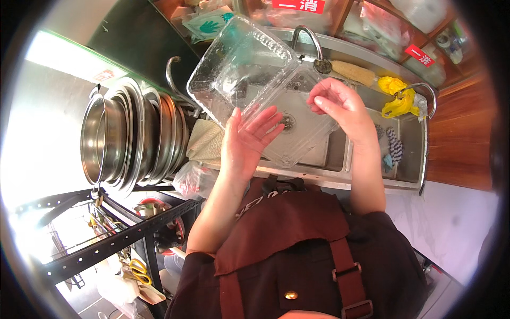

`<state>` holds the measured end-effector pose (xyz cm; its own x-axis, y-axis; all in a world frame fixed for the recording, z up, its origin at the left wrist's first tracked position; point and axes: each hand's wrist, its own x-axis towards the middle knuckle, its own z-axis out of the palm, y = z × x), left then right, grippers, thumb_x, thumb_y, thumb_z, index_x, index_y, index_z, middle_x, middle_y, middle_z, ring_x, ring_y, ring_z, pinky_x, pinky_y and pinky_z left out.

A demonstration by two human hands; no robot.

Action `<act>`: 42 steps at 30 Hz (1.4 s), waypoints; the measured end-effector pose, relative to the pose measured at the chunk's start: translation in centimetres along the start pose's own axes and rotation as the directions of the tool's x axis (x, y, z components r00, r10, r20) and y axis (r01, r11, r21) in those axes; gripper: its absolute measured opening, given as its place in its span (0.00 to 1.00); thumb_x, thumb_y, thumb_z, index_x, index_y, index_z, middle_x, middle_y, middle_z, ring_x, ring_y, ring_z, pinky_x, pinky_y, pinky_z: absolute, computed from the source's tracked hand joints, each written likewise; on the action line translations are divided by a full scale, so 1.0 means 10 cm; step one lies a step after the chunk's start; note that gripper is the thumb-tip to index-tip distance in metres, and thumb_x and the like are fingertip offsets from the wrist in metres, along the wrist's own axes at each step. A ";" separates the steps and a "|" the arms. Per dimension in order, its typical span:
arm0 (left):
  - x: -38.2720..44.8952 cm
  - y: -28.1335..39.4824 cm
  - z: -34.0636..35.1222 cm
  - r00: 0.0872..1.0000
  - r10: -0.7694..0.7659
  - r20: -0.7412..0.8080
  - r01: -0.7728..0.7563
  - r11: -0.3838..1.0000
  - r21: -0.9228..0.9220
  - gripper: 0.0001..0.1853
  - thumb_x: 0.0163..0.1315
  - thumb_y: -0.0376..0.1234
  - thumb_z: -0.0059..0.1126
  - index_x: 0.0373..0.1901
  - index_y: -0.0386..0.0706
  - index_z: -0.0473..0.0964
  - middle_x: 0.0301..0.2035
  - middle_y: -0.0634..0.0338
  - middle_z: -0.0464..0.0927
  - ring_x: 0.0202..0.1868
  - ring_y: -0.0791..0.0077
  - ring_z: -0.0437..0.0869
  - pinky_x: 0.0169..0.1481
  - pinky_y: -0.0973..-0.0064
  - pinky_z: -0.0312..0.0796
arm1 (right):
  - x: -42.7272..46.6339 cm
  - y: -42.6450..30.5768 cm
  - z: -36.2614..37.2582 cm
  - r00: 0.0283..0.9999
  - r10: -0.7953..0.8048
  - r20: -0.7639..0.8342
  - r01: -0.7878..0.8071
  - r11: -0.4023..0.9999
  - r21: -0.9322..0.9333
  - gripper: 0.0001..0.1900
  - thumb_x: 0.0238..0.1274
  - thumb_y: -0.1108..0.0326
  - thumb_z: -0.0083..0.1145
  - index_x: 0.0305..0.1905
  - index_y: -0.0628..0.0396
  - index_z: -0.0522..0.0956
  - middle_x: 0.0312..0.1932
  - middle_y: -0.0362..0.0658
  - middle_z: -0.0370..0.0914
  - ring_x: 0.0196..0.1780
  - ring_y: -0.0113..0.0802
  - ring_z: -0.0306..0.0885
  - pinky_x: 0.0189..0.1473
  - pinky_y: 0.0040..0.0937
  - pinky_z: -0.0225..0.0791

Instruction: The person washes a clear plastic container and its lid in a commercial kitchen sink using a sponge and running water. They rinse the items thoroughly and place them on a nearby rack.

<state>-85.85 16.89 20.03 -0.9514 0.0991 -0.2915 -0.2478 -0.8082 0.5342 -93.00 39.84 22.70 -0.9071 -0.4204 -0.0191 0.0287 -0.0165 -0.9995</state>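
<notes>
A clear plastic hinged food container (235, 85) hangs unfolded over the sink, drops of water on it. My left hand (247, 145) has its thumb up against the rim near the fold, its fingers showing through the lower half. At that half's far right edge, my right hand (336, 105) has thumb and curled fingers closed on the thin plastic. Below lies the stainless steel sink (340, 153), its round drain (287, 123) visible through the plastic. A curved faucet (308, 36) rises behind the container.
Stacked steel basins (139, 131) stand on edge at left, above a black metal rack (107, 245). A folded cloth (205, 139) and plastic bag (193, 179) lie beside the sink. Yellow bags (400, 101) hang near the right faucet (430, 97). A striped cloth (394, 145) is in the right basin.
</notes>
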 end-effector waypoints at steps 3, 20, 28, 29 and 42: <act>-0.05 0.06 0.04 0.999 -0.025 -0.032 0.026 1.000 0.004 0.32 0.70 0.54 0.46 0.62 0.36 0.62 0.58 0.36 0.72 0.61 0.46 0.74 0.69 0.49 0.64 | -0.01 -0.03 -0.04 0.994 0.013 0.107 -0.039 0.969 0.246 0.10 0.71 0.66 0.49 0.51 0.58 0.73 0.51 0.51 0.80 0.50 0.37 0.81 0.53 0.35 0.74; -0.06 0.12 0.14 0.997 0.015 -0.076 -0.008 0.996 0.094 0.31 0.71 0.53 0.45 0.61 0.36 0.63 0.58 0.37 0.72 0.56 0.46 0.78 0.63 0.52 0.71 | -0.08 0.00 -0.05 0.993 -0.017 0.120 -0.036 0.903 0.428 0.15 0.71 0.64 0.51 0.56 0.58 0.70 0.49 0.43 0.75 0.55 0.36 0.75 0.53 0.45 0.75; -0.13 0.09 0.18 0.995 0.097 -0.028 -0.092 0.987 0.134 0.32 0.72 0.51 0.43 0.65 0.34 0.60 0.58 0.39 0.73 0.58 0.46 0.76 0.65 0.48 0.68 | -0.05 0.20 -0.21 0.981 -0.017 -0.192 0.131 0.792 0.596 0.16 0.72 0.60 0.53 0.56 0.58 0.72 0.48 0.41 0.77 0.54 0.33 0.75 0.54 0.40 0.74; -0.15 0.10 0.18 0.996 0.094 -0.013 -0.092 0.991 0.100 0.29 0.72 0.50 0.44 0.62 0.36 0.61 0.57 0.37 0.73 0.58 0.45 0.77 0.65 0.48 0.69 | -0.05 0.25 -0.28 0.967 -0.023 -0.253 0.185 0.746 0.639 0.16 0.72 0.61 0.53 0.56 0.58 0.73 0.48 0.41 0.77 0.54 0.32 0.75 0.54 0.39 0.74; -0.28 0.15 0.24 0.923 0.199 0.330 -0.238 0.968 0.081 0.28 0.72 0.43 0.49 0.65 0.39 0.55 0.55 0.38 0.75 0.57 0.45 0.79 0.65 0.52 0.68 | -0.06 0.47 -0.14 0.939 -0.012 -0.345 0.100 0.966 0.240 0.17 0.70 0.63 0.55 0.57 0.60 0.74 0.48 0.40 0.79 0.50 0.25 0.77 0.52 0.24 0.71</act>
<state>-84.01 16.76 23.52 -0.9876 0.1221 0.0990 -0.0285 -0.7586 0.6510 -92.96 41.27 17.96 -0.9966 -0.0814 -0.0155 0.0375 -0.2761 -0.9604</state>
